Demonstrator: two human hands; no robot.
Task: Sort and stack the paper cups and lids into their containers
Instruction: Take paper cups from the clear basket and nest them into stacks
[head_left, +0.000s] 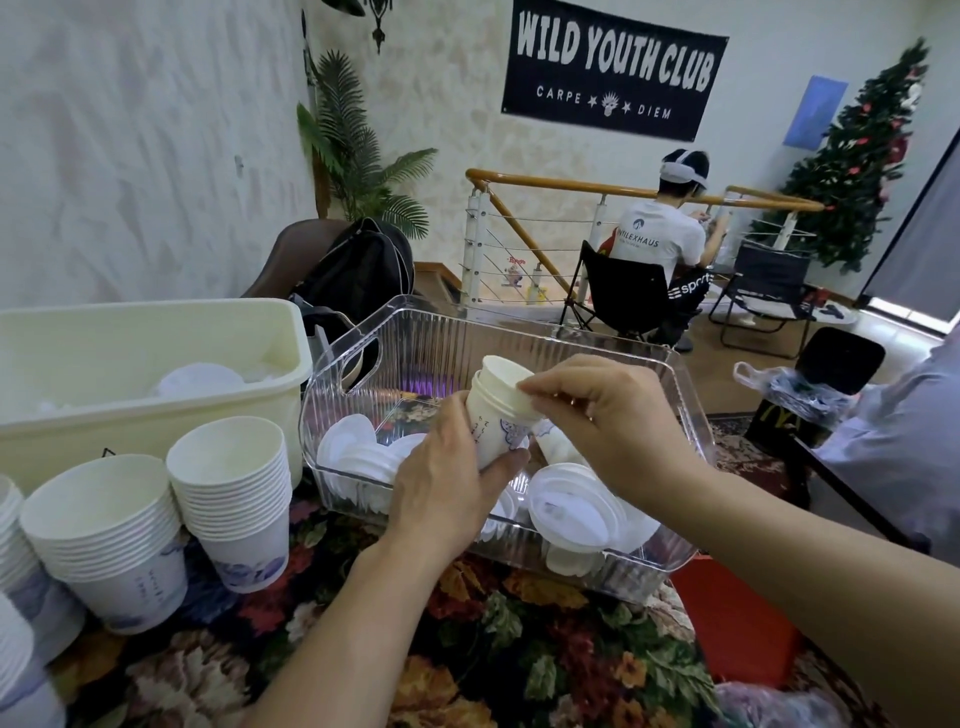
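I am gripping one inverted paper cup (496, 415) with my left hand (447, 488) above the clear bin (670, 561), my right hand (602, 421) pinching its upturned base, two cup stacks (228, 499) standing left of the bin's edge.

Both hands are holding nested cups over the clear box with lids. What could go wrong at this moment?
1. The left hand grips the cups while the right hand pinches the inner rim; a hard pull may crush or tear the paper.
2. A freed cup could drop into the clear box among the lids, mixing the sorts.
3. The left forearm passes near the cup stacks; it might topple them.
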